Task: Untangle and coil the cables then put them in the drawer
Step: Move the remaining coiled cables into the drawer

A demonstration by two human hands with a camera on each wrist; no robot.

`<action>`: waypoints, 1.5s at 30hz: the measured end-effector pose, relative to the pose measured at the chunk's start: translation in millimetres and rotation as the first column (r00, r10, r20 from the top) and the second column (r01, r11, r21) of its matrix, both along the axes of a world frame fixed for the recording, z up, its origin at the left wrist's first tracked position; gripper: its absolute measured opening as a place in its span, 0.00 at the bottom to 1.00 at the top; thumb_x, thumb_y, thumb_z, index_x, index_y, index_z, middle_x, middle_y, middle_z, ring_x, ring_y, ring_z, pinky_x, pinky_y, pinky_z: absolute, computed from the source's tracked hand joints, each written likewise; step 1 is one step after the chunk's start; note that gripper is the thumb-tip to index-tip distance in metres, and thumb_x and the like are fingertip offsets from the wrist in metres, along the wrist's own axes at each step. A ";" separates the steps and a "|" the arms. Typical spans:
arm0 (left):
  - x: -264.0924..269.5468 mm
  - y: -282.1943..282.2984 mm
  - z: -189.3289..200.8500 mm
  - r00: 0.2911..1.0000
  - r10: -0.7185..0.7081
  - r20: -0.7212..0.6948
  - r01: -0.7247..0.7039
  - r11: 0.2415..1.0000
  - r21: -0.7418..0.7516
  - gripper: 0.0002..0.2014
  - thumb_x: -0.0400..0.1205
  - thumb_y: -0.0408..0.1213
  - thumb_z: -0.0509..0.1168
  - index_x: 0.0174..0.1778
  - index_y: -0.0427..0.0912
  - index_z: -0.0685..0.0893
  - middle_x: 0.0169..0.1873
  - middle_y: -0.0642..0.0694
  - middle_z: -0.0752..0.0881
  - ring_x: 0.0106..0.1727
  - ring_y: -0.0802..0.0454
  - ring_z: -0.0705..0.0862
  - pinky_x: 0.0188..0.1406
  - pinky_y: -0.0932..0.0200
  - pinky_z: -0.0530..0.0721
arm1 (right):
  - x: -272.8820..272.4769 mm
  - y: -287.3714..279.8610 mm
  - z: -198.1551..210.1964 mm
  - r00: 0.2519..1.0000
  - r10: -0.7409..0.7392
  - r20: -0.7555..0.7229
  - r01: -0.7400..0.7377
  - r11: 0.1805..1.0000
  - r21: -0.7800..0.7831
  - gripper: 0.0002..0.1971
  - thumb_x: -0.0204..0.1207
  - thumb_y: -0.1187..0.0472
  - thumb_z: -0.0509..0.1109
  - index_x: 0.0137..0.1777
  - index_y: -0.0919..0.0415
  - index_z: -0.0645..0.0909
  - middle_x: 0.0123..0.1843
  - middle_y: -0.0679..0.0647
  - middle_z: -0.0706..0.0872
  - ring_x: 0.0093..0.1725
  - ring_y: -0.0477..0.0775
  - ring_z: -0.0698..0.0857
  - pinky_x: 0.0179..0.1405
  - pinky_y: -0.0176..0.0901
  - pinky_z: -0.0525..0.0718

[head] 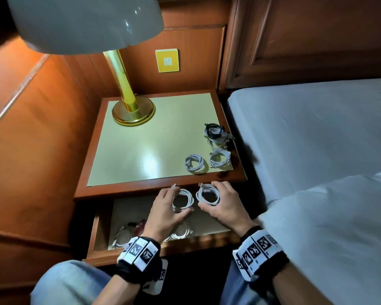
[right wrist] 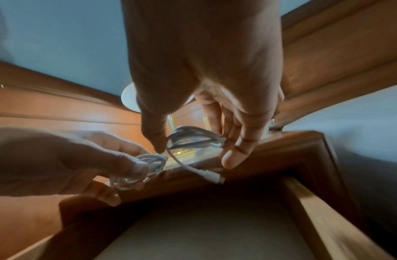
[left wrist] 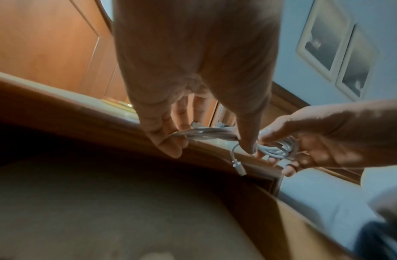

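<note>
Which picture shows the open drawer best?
The head view: the drawer shows whole, open under the nightstand top, with white cables lying inside. Both wrist views show only a dim, blurred stretch of its bottom and wooden sides, and no cables inside.

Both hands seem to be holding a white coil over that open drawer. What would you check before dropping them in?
1. Drawer open under both hands: ok.
2. Left hand grips its white coil: ok.
3. Right hand grips its white coil: ok.
4. Loops tidy: mostly ok; a plug end dangles loose from the right coil.
5. Bare drawer floor to land on: ok toward the right; other cables lie at the left.
6. Nothing left on the nightstand: not ok; more coils, such as this white one, wait there.
</note>
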State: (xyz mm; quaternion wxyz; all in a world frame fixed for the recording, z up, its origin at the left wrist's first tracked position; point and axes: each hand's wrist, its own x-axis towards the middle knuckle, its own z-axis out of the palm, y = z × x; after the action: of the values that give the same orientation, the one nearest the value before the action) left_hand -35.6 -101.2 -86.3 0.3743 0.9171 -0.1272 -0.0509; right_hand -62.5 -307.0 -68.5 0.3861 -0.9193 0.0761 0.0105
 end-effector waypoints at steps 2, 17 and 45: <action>-9.7 0.5 -15.9 0.999 0.002 -0.050 -0.001 1.000 0.018 0.36 0.72 0.49 0.82 0.74 0.41 0.80 0.64 0.47 0.81 0.64 0.57 0.79 0.66 0.74 0.68 | -6.6 3.8 -10.4 0.994 0.036 -0.104 -0.038 0.999 -0.024 0.35 0.67 0.45 0.82 0.72 0.59 0.78 0.65 0.52 0.79 0.65 0.53 0.82 0.68 0.42 0.78; 3.9 -27.7 -78.7 0.923 -0.098 -0.373 0.171 0.971 0.166 0.38 0.71 0.49 0.80 0.76 0.44 0.75 0.68 0.42 0.78 0.70 0.45 0.78 0.71 0.56 0.77 | 7.8 7.5 -62.2 0.879 -0.006 -0.477 -0.111 0.970 -0.217 0.29 0.76 0.46 0.75 0.69 0.64 0.74 0.69 0.60 0.76 0.71 0.62 0.78 0.68 0.52 0.77; 10.3 -31.9 -104.6 0.927 -0.212 -0.311 0.262 0.956 0.128 0.44 0.69 0.46 0.83 0.80 0.41 0.73 0.84 0.40 0.57 0.84 0.45 0.64 0.77 0.73 0.56 | 7.4 8.4 -80.2 0.801 -0.027 -0.599 -0.151 0.957 -0.246 0.20 0.80 0.62 0.72 0.70 0.66 0.77 0.73 0.65 0.74 0.76 0.66 0.74 0.74 0.51 0.74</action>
State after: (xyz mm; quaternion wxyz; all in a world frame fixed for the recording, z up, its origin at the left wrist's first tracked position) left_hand -25.3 -133.2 -191.0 0.3017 0.9053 -0.1758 -0.2420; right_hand -55.1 -298.6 -148.6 0.2071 -0.9165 0.1638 0.3005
